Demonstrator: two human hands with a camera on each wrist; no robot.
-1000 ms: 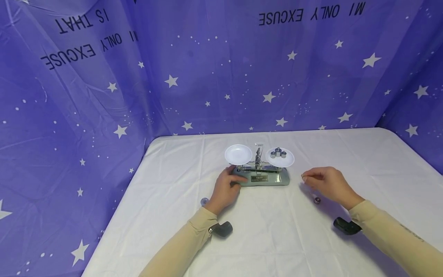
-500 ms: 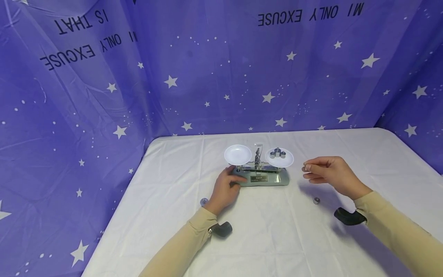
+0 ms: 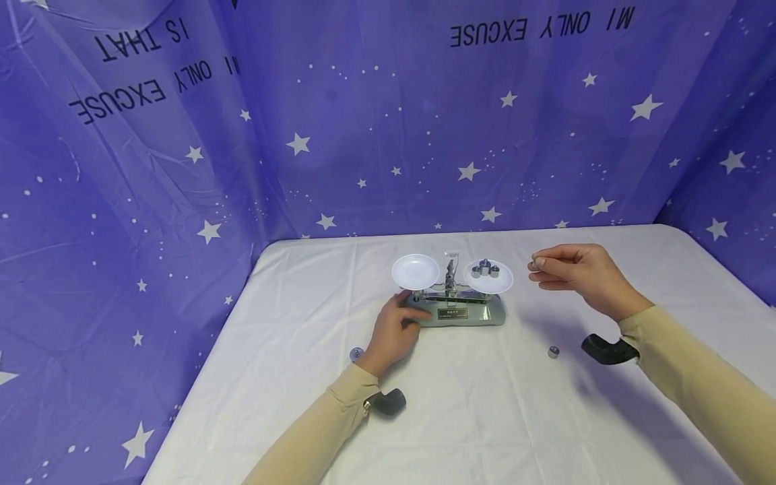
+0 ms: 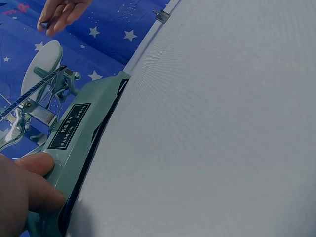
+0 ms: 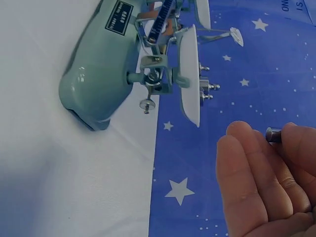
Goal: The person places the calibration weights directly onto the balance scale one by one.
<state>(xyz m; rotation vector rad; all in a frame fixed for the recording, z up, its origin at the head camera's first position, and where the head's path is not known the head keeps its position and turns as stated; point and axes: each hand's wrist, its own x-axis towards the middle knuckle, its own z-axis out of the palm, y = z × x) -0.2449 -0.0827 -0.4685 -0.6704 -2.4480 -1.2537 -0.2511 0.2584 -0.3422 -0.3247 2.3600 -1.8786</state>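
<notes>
A pan balance (image 3: pixel 488 313) with a grey-green base stands on the white cloth. My left hand (image 3: pixel 391 337) holds the left end of its base, thumb along the front. The left pan (image 3: pixel 415 271) is bare. On the right pan (image 3: pixel 500 287) sit several metal weights (image 3: pixel 485 269). My right hand (image 3: pixel 585 273) is raised to the right of that pan, apart from it. Between thumb and fingers it pinches a small metal weight (image 5: pixel 273 135), partly hidden by the fingers in the right wrist view.
One loose metal weight (image 3: pixel 553 352) stands on the table (image 3: pixel 473 404) below the right hand. Another weight (image 3: pixel 356 353) lies beside the left wrist. A purple starred curtain (image 3: pixel 388 121) hangs behind the table and at both sides.
The right hand has lifted away from the table and moved up with the small weight, leaving the loose weight below it. The left hand stays on the balance.
</notes>
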